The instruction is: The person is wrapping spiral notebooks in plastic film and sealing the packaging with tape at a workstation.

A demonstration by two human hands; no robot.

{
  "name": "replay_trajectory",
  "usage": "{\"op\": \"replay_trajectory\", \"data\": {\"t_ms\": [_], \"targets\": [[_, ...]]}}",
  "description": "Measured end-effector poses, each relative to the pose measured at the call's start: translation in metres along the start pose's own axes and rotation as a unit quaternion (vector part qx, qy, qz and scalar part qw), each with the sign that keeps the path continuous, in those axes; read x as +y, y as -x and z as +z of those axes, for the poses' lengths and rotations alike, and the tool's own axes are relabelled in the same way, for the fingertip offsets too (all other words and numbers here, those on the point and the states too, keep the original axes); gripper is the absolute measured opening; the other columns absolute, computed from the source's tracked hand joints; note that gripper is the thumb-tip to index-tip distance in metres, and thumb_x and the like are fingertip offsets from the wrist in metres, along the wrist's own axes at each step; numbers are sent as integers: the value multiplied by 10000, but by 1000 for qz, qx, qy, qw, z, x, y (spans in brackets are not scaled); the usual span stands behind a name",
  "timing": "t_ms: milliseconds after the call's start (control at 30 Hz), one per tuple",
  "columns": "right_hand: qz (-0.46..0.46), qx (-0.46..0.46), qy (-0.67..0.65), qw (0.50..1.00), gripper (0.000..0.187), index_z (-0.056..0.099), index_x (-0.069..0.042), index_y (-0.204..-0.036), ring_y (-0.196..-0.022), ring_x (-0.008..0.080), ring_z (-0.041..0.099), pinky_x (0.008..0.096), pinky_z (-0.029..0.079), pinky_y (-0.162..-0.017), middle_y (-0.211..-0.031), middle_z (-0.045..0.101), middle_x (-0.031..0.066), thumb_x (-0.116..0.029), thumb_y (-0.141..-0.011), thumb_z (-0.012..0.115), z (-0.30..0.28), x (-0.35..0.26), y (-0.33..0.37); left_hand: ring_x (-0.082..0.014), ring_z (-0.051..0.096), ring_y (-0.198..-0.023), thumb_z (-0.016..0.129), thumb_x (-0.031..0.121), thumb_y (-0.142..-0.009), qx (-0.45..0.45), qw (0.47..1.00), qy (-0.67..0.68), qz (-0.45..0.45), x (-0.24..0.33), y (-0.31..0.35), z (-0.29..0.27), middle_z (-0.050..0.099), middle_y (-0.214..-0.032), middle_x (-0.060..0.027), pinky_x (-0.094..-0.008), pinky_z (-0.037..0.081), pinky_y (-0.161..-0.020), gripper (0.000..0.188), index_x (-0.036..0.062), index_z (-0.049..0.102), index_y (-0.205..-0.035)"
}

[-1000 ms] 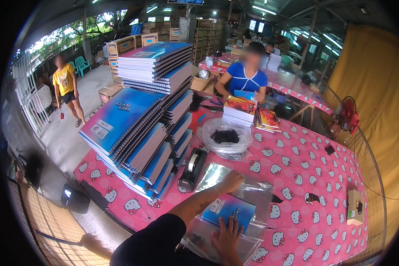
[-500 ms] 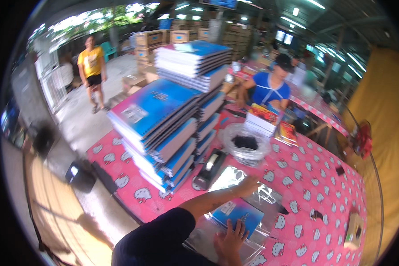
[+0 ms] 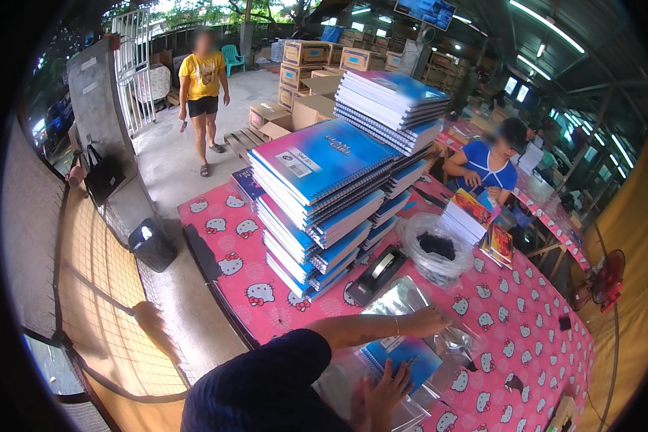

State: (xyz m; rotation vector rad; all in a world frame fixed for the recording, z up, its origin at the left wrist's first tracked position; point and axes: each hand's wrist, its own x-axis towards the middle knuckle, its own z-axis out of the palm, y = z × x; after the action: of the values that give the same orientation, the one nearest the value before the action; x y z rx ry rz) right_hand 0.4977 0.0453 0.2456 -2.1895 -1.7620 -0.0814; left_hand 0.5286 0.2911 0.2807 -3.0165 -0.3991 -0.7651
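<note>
The tape dispenser [image 3: 376, 276] serves here as the reference. On its near side and a little to the right, one blue notebook [image 3: 421, 354] lies upon the tabletop [image 3: 507, 309], with clear plastic film [image 3: 402, 294] spread around it. The notebook is already placed and lies flat; I judge this piece to be unfinished, because the film extends loosely past the cover and no closed wrapping can be seen. Whether a layer of film also covers the notebook, I cannot tell. Left of the dispenser and beyond it, a tall pile of notebooks [image 3: 324, 162] stands unevenly; whether those are finished or waiting is not clear.

The left hand [image 3: 429, 321] has its fingers curled, at the film to the right of the dispenser; I cannot tell whether it pinches the film. The right hand [image 3: 383, 389], nearer to the body than the dispenser, has its fingers spread and pressed on the notebook, without gripping it.

Compared with one second ago, both hands keep almost the same places on notebook and film. Mainly the view has turned to the left, so the dispenser appears more to the right. Well beyond it on the left, the person in yellow [image 3: 203, 74] looks larger now.
</note>
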Motion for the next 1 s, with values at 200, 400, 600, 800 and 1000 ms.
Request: {"op": "replay_trajectory", "data": {"t_ms": [200, 400, 600, 800, 1000], "targets": [[16, 15, -8, 1000, 750, 468, -142, -1374, -1340, 437, 348, 682, 228, -1051, -1414, 392, 242, -434, -727, 711, -2, -6, -5, -238, 630, -730, 638, 161, -783, -40, 999, -22, -22, 26, 30, -33, 627, -765, -42, -338, 430, -735, 262, 49, 637, -1020], [47, -5, 19, 999, 815, 404, -123, -1424, -1364, 454, 296, 707, 187, -1065, -1440, 341, 272, -485, -756, 699, 3, -17, -12, -255, 606, -972, 629, 160, -777, 36, 999, 2, 36, 40, 71, -27, 598, -1042, -105, -386, 470, -914, 228, 41, 663, -968], [34, 24, 77, 996, 831, 424, -53, -1404, -1399, 476, 259, 722, 160, -1077, -1468, 324, 287, -466, -743, 713, 17, -18, -11, -289, 600, -1021, 641, 134, -740, -32, 992, 115, -27, 64, 110, -3, 605, -1070, -120, -360, 485, -935, 336, -11, 610, -1043], [-5, 27, 95, 995, 850, 423, -18, -1395, -1390, 464, 297, 687, 203, -1091, -1452, 358, 280, -437, -722, 730, 18, -9, -14, -278, 596, -1077, 632, 159, -757, -100, 995, -16, -19, 78, 112, -16, 613, -1078, -153, -345, 476, -960, 361, -37, 604, -1059], [10, 13, 81, 997, 810, 442, -27, -1389, -1399, 412, 317, 661, 266, -1052, -1453, 386, 231, -458, -757, 705, 14, -2, -17, -272, 615, -1054, 630, 173, -762, -58, 998, -2, -24, 78, 114, 0, 631, -1080, -156, -348, 490, -932, 340, -30, 618, -1035]]}}
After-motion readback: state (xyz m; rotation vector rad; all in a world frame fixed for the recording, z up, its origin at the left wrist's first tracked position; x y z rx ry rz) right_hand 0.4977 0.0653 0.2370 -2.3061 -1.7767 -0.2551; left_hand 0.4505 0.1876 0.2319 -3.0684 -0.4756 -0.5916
